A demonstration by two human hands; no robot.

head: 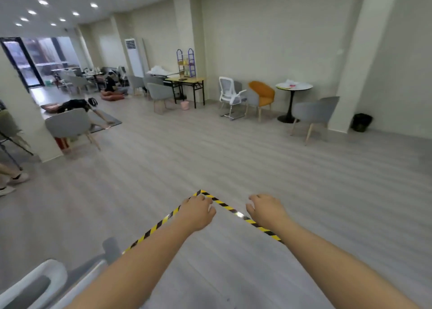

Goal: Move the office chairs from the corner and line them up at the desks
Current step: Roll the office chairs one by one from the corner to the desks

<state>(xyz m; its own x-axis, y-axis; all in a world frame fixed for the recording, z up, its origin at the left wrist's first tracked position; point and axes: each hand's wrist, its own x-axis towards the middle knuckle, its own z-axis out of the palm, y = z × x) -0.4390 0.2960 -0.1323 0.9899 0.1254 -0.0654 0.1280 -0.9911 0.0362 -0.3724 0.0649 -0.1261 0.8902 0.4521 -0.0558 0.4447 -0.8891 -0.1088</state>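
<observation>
Both hands, left hand (198, 211) and right hand (265, 209), hang loose-fingered, gripping nothing. White office chair (231, 97) at 1 o'clock awaits moving; task judged barely started.

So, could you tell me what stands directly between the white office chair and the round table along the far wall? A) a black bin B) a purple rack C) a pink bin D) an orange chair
D: the orange chair stands right of the white office chair and left of the round table.
</observation>
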